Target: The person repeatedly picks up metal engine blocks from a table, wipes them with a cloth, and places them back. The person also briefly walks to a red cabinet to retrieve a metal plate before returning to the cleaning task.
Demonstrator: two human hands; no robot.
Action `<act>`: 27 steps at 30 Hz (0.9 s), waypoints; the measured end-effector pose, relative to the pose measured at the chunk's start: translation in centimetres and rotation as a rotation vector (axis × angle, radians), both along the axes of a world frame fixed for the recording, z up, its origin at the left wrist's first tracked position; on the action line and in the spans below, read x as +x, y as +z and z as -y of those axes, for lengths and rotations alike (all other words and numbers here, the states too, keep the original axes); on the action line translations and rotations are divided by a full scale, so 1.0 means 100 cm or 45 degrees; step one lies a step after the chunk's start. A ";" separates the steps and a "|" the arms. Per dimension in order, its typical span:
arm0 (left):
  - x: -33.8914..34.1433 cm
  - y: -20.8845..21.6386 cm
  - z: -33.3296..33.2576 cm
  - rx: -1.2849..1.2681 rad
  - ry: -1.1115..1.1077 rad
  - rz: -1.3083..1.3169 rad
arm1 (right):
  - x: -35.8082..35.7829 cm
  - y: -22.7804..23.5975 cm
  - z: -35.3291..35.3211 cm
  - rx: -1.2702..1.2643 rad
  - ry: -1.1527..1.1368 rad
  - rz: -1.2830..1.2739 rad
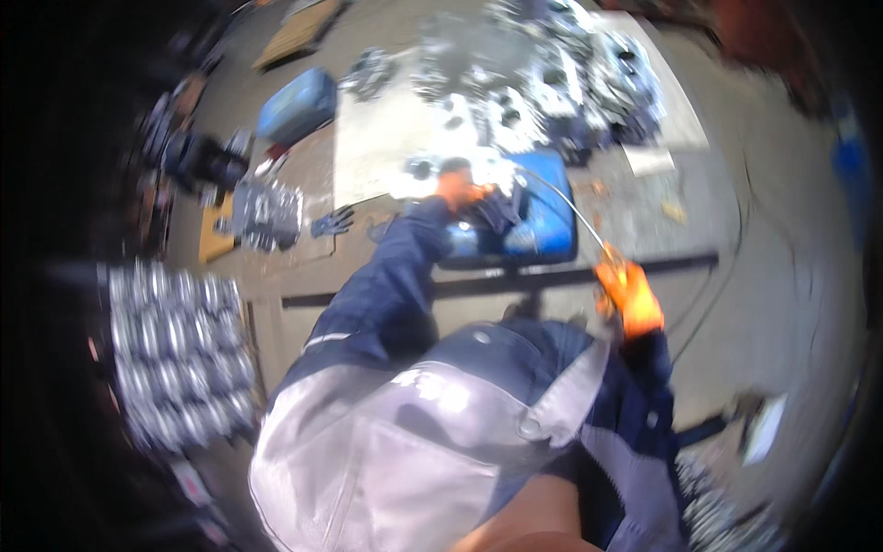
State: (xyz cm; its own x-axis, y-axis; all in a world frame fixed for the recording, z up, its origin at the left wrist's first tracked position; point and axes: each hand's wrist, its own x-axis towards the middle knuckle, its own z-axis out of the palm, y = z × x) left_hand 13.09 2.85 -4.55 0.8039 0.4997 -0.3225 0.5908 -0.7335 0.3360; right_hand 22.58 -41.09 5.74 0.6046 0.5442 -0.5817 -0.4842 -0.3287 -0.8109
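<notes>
My left hand [457,189], in an orange glove, reaches forward to a shiny metal casting [420,169] above a blue block-like support [550,216] on the workbench. Motion and glare smear its fingers, so its grip on the casting does not show. Closer to my body on the right, my right hand [631,296], also orange-gloved, is closed round the near end of a long, thin, bent metal tube [575,210]. The far end of this tube curves left toward the casting, over the blue support. Any handle is hidden inside the glove.
Many metal castings [552,78] crowd the bench's far side. A second blue block [297,106], a larger casting [267,213] and a dark glove [332,221] lie left. Stacked metal parts [179,345] stand at lower left. A thin hose or cable [733,258] trails at right.
</notes>
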 end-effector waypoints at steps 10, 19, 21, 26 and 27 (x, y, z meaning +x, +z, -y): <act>0.060 0.011 0.031 -0.464 1.035 0.262 | 0.001 0.021 0.033 -0.115 0.321 0.232; 0.016 0.013 0.044 -0.088 0.373 0.161 | -0.008 0.023 0.051 -0.056 0.442 0.341; 0.008 0.016 0.042 -0.122 0.366 0.169 | -0.011 0.019 0.054 -0.079 0.392 0.298; -0.007 0.009 0.036 -0.143 0.314 0.207 | -0.017 0.008 0.057 0.120 0.437 0.221; -0.009 0.006 0.034 -0.155 0.293 0.216 | -0.017 0.007 0.056 0.135 0.458 0.230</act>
